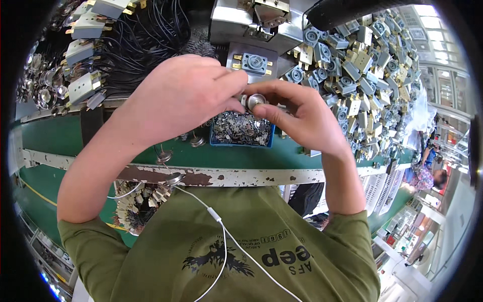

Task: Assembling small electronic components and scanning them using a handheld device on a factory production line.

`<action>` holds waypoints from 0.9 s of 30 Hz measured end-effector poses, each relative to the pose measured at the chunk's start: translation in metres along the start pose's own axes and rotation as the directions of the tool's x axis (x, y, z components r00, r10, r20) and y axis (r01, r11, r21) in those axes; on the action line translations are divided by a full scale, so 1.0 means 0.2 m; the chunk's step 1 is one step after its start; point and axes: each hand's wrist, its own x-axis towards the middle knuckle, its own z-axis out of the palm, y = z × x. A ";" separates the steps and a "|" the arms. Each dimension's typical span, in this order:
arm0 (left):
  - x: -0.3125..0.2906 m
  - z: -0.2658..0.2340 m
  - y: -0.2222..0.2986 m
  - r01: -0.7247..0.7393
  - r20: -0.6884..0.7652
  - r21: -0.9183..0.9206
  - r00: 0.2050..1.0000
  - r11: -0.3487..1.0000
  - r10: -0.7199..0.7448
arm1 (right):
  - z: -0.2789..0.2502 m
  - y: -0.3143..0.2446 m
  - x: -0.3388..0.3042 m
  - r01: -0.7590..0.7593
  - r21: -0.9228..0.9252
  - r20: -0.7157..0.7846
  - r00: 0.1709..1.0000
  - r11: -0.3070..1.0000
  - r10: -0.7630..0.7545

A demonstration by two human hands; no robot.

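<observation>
Between the thumb and fingers of my right hand is a small round metal cap, its shiny face turned up. My left hand comes in from the other side, its fingers closed close to the cap. Whatever those fingertips pinch is hidden behind them. Just beyond both hands, a grey square housing with a coiled spring in its middle and brass terminals at its sides rests on a metal plate. Beneath the hands stands a blue tray full of tiny metal pieces.
A metal machine stands behind the plate. Grey housings are heaped at the right. Black wires and more housings lie at the left. Loose round metal parts sit near the chipped white table edge. A white earphone cord hangs in front.
</observation>
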 end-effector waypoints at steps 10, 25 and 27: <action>0.04 -0.03 -0.04 -0.101 0.090 0.001 0.991 0.995 0.100 | 0.07 0.08 -0.04 0.148 -0.025 -0.253 0.956 0.989 -0.150; 0.22 0.03 -0.10 0.292 0.167 -0.158 0.949 0.943 -0.266 | -0.19 0.02 -0.01 0.544 -0.334 -0.610 0.497 0.770 -0.616; 0.22 0.06 -0.10 0.391 0.260 -0.179 0.904 0.903 -0.340 | -0.24 -0.18 -0.07 0.487 -0.490 -0.654 0.344 0.723 -0.674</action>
